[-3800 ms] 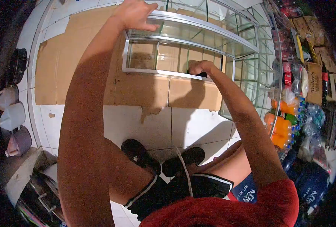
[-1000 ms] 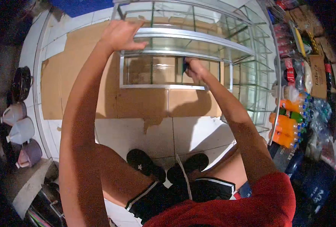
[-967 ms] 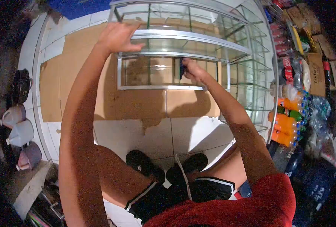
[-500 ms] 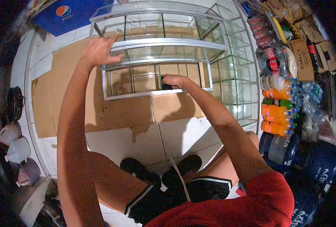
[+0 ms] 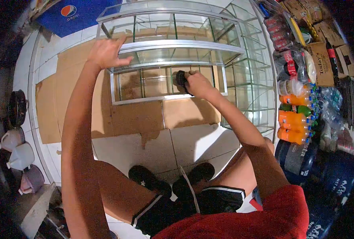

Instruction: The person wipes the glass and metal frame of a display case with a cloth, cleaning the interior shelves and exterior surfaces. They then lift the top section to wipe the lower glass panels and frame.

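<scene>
A glass display case (image 5: 181, 44) with silvery metal edging stands in front of me, divided by upright glass panes. My left hand (image 5: 106, 53) grips its left corner at the middle metal rail, thumb and fingers spread on either side of the edge. In my right hand (image 5: 199, 84) is a bunched black cloth (image 5: 180, 78), with my fingers closed around it. This hand is at the lower front opening of the case, above the bottom metal rail (image 5: 161, 98). The cloth's exact shape is partly covered by my fingers.
Flattened cardboard (image 5: 137, 115) lies under the case on white tiles. More glass shelving (image 5: 252, 87) stands right of it. Drink bottles (image 5: 292, 119) and boxes (image 5: 319, 63) line the right side. Plastic jugs (image 5: 21, 156) stand left; a blue Pepsi box (image 5: 71, 20) is behind.
My right hand has come up and to the right with the black cloth, which now shows more fully. My left hand stays on the case's corner. The view has shifted slightly.
</scene>
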The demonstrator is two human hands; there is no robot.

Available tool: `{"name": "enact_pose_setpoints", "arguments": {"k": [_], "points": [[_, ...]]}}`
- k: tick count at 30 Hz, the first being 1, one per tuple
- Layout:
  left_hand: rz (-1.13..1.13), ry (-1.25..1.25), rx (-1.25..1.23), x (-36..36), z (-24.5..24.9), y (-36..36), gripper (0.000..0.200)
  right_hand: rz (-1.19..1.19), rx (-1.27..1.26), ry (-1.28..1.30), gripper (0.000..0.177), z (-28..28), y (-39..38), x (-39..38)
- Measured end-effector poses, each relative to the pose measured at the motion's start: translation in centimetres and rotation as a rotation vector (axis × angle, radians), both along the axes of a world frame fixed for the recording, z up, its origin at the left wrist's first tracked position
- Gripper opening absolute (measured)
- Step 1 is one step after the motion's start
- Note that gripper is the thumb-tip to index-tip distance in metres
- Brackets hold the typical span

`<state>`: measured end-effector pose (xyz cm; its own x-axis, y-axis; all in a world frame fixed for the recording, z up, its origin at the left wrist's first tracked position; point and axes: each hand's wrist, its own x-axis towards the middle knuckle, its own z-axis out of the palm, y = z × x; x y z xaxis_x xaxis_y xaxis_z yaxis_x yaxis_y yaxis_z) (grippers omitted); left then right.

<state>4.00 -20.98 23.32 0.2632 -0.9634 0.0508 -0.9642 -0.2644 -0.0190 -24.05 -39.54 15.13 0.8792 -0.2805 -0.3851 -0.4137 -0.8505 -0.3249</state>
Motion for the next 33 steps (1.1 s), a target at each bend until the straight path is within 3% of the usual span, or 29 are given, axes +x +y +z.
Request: {"name": "enact_pose_setpoints", "arguments": {"k": [2, 4, 6, 7, 10, 11, 14, 15, 19, 21, 22, 25, 28, 32, 33], "points": [[0.003, 0.004, 0.007, -0.2, 0.2, -0.1, 0.063, 0.103, -0.148, -0.42, 0.026, -2.3, 0.7, -0.4], [0.011, 0.007, 0.02, -0.3, 0.6, 0.0, 0.064, 0.133, -0.109, -0.279, 0.028, -4.3, 0.3, 0.3], [0.03, -0.002, 0.046, -0.3, 0.5, 0.0, 0.065, 0.329, 0.093, 0.325, 0.033, -5.3, -0.2, 1.2], [0.025, 0.0, 0.049, -0.3, 0.4, -0.1, 0.065, 0.212, 0.143, 0.367, 0.037, -7.7, -1.2, 1.6], [0.002, -0.013, -0.009, 0.0, -0.4, 0.0, 0.067, 0.125, 0.149, 0.409, 0.036, -2.6, 0.2, 3.7], [0.013, -0.019, 0.014, 0.1, -0.5, -0.1, 0.067, 0.262, 0.049, 0.402, 0.037, -5.6, -0.1, 3.8], [0.005, -0.043, -0.017, 0.4, -0.6, -0.1, 0.067, 0.313, 0.01, 0.398, 0.039, -6.7, 0.4, 4.1], [-0.016, -0.051, -0.072, 0.3, -0.6, 0.1, 0.067, 0.247, -0.01, 0.197, 0.02, -6.3, 0.6, 3.2], [0.022, -0.025, -0.015, -0.1, 0.0, -0.2, 0.065, 0.19, -0.085, 0.189, 0.022, -7.3, 0.8, 2.7], [-0.001, -0.021, -0.017, 0.3, -0.4, -0.1, 0.066, 0.133, -0.469, -0.314, 0.027, -12.1, -0.1, 2.3], [-0.004, -0.025, -0.011, 0.3, -0.4, 0.0, 0.066, 0.128, -0.463, -0.317, 0.027, -12.0, -0.8, 3.0], [-0.016, -0.041, -0.064, 0.3, -0.8, -0.1, 0.065, -0.051, -0.152, 0.114, 0.039, -9.1, -3.0, 5.4], [0.018, -0.032, -0.034, 0.3, -0.6, -0.1, 0.065, -0.076, -0.165, 0.013, 0.047, -7.5, -2.3, 5.3], [0.008, -0.013, -0.039, 0.6, -1.2, -0.1, 0.067, -0.15, -0.099, 0.084, 0.062, -10.2, -0.9, 3.7], [-0.016, -0.005, -0.054, 0.8, -1.2, -0.2, 0.069, -0.122, -0.202, -0.056, 0.061, -11.5, -1.0, 3.9]]}}
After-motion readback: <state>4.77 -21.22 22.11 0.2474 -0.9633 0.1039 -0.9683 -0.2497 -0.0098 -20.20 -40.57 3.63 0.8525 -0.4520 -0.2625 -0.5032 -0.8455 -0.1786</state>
